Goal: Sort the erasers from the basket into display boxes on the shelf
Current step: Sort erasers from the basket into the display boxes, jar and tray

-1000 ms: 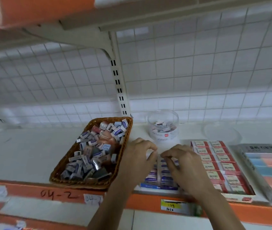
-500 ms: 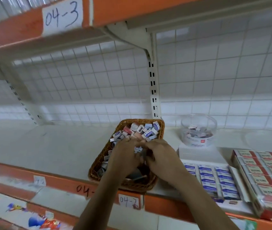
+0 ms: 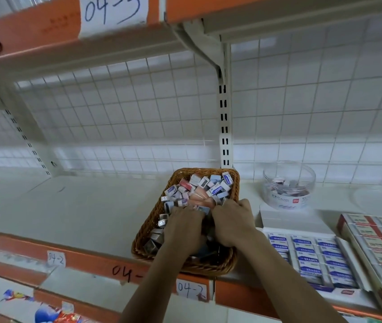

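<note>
Reaching hands: left hand [image 3: 185, 229] and right hand [image 3: 231, 222] side by side in the basket [image 3: 152, 220], knuckles up, fingers bent down into the pile.
grip: fingertips buried among the erasers [image 3: 208, 190]; I cannot tell whether either hand pinches one.
basket: wicker, at the front edge of the shelf [image 3: 80, 210]; near rim partly hidden behind the forearms.
erasers: a loose heap in blue, white and pink sleeves; those under the hands are hidden.
blue box [image 3: 313, 259]: just right of the basket at the front edge, holding rows of blue-labelled erasers.
red box [image 3: 380, 248]: further right, cut off by the frame.
jar [image 3: 289, 185]: clear, behind the blue box towards the back edge; contents too blurred to name.
tags [image 3: 191, 289]: "04-2" on the orange front edge.
</note>
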Demonstrator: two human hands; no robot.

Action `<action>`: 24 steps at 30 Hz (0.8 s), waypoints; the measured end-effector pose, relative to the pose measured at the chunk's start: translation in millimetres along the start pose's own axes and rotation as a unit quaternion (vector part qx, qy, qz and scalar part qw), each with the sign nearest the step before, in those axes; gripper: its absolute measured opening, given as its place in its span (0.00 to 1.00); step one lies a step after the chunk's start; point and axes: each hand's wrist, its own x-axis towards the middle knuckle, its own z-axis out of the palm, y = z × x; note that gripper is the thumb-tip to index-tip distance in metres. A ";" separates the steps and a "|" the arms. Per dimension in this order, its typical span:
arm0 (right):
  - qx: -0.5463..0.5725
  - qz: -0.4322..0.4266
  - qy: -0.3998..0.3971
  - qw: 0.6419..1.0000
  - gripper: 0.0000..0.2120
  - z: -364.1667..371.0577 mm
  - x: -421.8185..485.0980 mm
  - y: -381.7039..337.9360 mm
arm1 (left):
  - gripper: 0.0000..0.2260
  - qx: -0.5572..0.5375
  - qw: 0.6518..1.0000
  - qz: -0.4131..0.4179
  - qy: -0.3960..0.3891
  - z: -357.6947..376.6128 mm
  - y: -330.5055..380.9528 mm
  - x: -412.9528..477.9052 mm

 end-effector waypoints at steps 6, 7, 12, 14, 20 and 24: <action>0.081 0.009 0.040 0.996 0.12 4.9 -4.5 5.4 | 0.09 -0.104 0.992 0.001 0.071 0.6 -2.7 -3.7; 0.113 0.013 0.049 0.992 0.13 4.5 -6.0 6.8 | 0.10 -0.131 0.988 -0.012 0.086 0.2 -4.0 -4.0; 0.316 0.011 0.109 0.943 0.04 -0.4 -16.3 19.1 | 0.03 -0.310 0.932 -0.079 0.173 -18.7 0.1 -8.0; 0.398 0.038 0.131 0.907 0.04 -4.2 -17.8 29.2 | 0.06 -0.450 0.876 -0.087 0.148 -28.1 6.3 -8.4; 0.489 0.115 0.189 0.844 0.10 -13.3 -15.2 70.4 | 0.17 -0.755 0.642 -0.128 0.048 -38.5 29.6 8.4; 0.513 0.182 0.223 0.809 0.11 -15.5 -14.8 100.7 | 0.15 -0.818 0.561 -0.128 0.008 -42.3 45.5 19.0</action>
